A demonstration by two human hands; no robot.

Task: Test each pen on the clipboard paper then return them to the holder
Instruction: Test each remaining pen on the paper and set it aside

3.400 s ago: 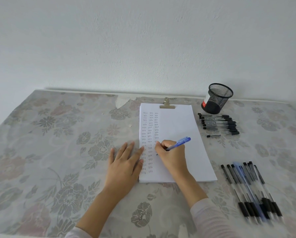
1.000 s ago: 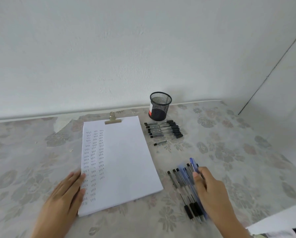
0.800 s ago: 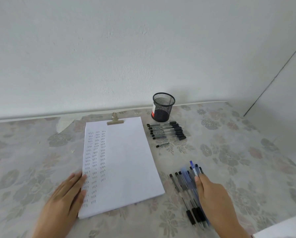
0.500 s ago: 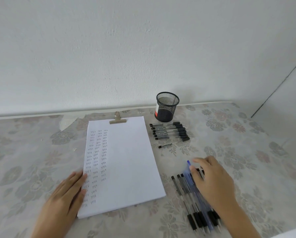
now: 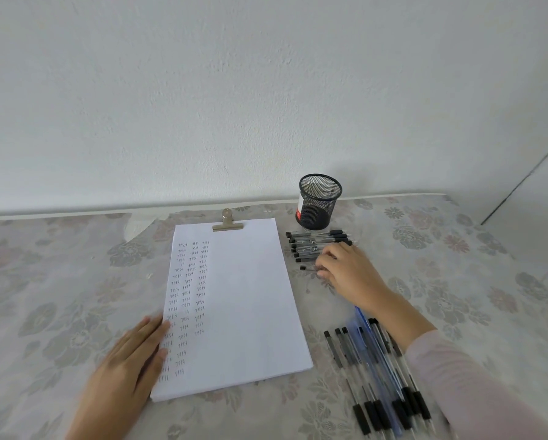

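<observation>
— What is the person after?
— A lone pen (image 5: 307, 267) on the table (image 5: 456, 281), right of centre, under the row of pens (image 5: 314, 244) beside the holder (image 5: 320, 201). The right hand (image 5: 348, 271) has its fingers (image 5: 325, 265) curled onto it; whether they pinch it cannot be told.
— Handling?
— Likely light, stiff and slick: grip mid-barrel. The left hand (image 5: 129, 360) lies flat, fingers straight, on the paper (image 5: 244, 296).

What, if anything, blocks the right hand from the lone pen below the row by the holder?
Nothing apparent, so likely yes: the right hand is at the lone pen, fingertips touching or nearly touching its end.
</observation>
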